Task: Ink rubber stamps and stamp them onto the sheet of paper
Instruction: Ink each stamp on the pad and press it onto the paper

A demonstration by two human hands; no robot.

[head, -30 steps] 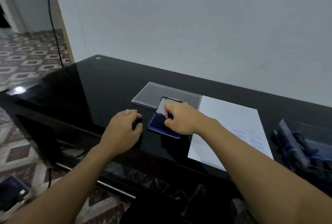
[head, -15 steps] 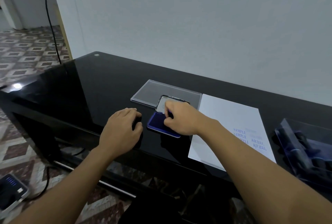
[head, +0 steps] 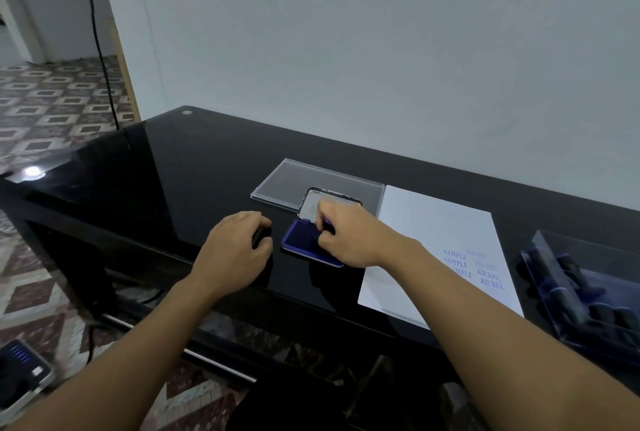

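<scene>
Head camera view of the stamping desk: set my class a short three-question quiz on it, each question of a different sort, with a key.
1. True or false: the right hand holds a stamp down on the blue ink pad.
2. Which words are already printed on the sheet of paper? A) SAMPLE and AIR MAIL B) PAID and URGENT C) none at all
3. Fill in: the clear box of stamps stands to the ___ of the paper.
Key: 1 true; 2 A; 3 right.
</scene>
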